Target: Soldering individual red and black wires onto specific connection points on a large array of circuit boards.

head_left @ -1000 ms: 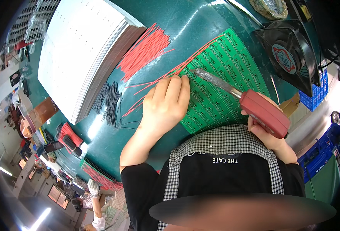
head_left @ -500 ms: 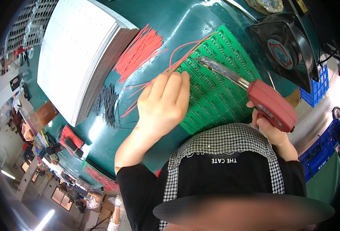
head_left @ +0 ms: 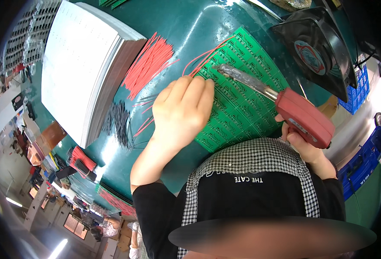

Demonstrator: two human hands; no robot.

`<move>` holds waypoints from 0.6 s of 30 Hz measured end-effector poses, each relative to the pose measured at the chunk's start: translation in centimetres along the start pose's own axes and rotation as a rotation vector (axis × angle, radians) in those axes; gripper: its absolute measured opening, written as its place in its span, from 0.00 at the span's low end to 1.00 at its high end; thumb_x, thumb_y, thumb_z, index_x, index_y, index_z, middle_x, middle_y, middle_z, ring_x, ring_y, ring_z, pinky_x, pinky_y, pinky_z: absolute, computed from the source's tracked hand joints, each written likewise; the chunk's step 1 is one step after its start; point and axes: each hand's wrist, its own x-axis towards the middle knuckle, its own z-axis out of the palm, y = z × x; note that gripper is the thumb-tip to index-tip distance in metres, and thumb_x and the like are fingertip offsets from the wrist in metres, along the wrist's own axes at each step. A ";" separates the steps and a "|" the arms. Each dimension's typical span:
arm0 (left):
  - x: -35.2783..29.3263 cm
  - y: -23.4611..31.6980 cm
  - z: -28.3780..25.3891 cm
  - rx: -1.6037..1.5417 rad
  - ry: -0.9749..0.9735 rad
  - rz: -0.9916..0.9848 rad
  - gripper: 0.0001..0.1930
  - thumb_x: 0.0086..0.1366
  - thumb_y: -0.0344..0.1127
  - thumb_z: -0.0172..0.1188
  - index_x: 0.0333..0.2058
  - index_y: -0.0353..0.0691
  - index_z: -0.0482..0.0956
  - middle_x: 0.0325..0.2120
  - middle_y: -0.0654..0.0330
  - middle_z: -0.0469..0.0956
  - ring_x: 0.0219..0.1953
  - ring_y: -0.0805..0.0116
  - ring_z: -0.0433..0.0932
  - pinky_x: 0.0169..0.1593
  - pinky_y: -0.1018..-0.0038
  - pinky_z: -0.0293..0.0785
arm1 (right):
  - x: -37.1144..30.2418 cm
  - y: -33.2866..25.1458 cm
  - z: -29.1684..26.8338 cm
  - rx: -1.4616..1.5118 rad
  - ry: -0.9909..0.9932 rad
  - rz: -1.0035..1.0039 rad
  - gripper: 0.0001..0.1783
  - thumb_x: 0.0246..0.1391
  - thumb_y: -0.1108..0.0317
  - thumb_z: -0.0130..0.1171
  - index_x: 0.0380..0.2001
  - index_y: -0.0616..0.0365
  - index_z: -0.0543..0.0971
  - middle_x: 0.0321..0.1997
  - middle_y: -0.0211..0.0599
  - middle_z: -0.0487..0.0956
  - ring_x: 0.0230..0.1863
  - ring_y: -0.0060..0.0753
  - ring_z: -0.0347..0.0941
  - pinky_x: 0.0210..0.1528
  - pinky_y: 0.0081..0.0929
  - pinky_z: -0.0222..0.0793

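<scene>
A green circuit board panel (head_left: 246, 105) with rows of small repeated circuits lies on the green table in front of me. My left hand (head_left: 182, 110) is closed at its left edge, knuckles up, gripping red wires. Other ends of red wires (head_left: 205, 56) run up along the panel's upper left edge. Its fingertips are hidden beneath the hand. My right hand (head_left: 300, 140) is wrapped around a red soldering gun (head_left: 305, 116). The gun's metal tip reaches over the panel, to the right of my left fingers; whether it touches the board I cannot tell.
A pile of cut red wires (head_left: 149, 64) and a bunch of black wires (head_left: 120, 125) lie left of my left hand. Beyond them stands a thick stack of white sheets (head_left: 80, 64). A black fan (head_left: 309, 56) stands at the far right, near a blue crate (head_left: 356, 90).
The panel and the piles have shifted slightly left in the picture. My left hand stays closed at the panel's edge with less wire showing beside it. The soldering gun has hardly moved.
</scene>
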 end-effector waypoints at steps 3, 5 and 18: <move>-0.5 -0.5 0.8 0.041 -0.017 -0.058 0.12 0.40 0.26 0.56 0.29 0.37 0.77 0.23 0.63 0.71 0.27 0.70 0.72 0.26 0.76 0.68 | 0.1 -0.1 0.0 -0.097 -0.026 -0.009 0.36 0.39 0.71 0.64 0.53 0.67 0.61 0.37 0.38 0.76 0.24 0.13 0.67 0.26 0.11 0.63; -0.5 -0.5 0.9 0.022 -0.033 -0.054 0.13 0.40 0.26 0.56 0.29 0.37 0.77 0.24 0.64 0.71 0.27 0.70 0.72 0.26 0.76 0.68 | 0.1 0.2 0.0 -0.153 -0.052 -0.040 0.36 0.39 0.71 0.64 0.52 0.67 0.62 0.36 0.38 0.77 0.24 0.13 0.67 0.27 0.11 0.64; -0.7 -0.4 1.0 0.037 -0.036 -0.062 0.13 0.40 0.25 0.57 0.30 0.36 0.76 0.24 0.63 0.71 0.27 0.69 0.72 0.27 0.76 0.68 | -0.1 0.2 -0.2 -0.351 -0.057 -0.014 0.29 0.37 0.67 0.66 0.45 0.64 0.70 0.51 0.45 0.69 0.42 0.37 0.73 0.40 0.23 0.69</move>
